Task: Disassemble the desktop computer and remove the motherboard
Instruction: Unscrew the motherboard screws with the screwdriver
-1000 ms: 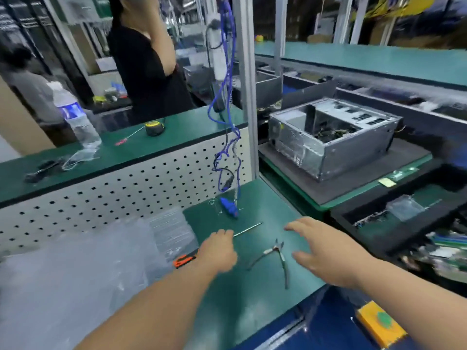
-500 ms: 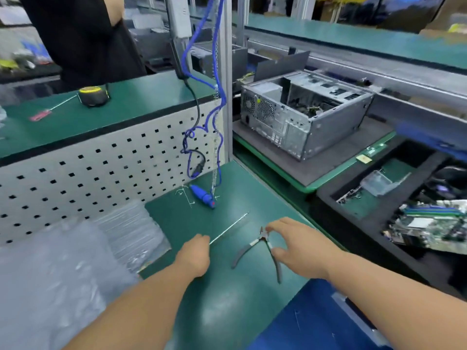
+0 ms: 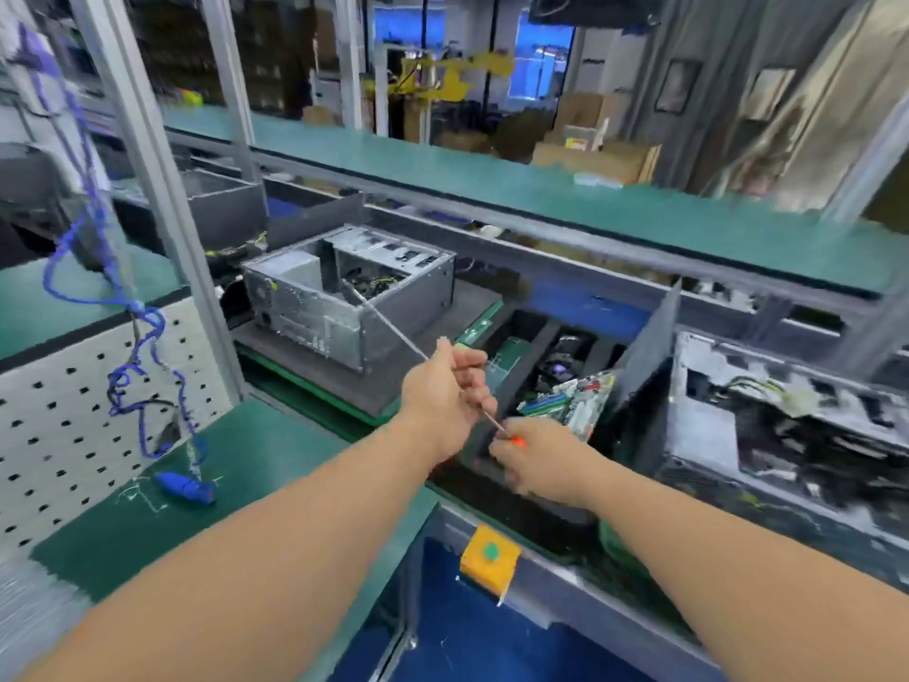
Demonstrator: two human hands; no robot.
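Orange-handled screwdriver [image 3: 514, 439] pinched at the handle by right hand [image 3: 538, 457], thin shaft steadied in curled left hand [image 3: 445, 393]; farther left, open steel computer case [image 3: 347, 292] on grey foam mat [image 3: 315, 369], likely heavy, rigid, sharp-edged, best gripped by frame.

Even, bright indoor light fell from overhead with soft shadows. Motion blur smeared the whole frame, worst at the edges, where wide-angle distortion bent the uprights.

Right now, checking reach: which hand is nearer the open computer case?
Left. The left hand sits just right of the computer case; the right hand is farther right.
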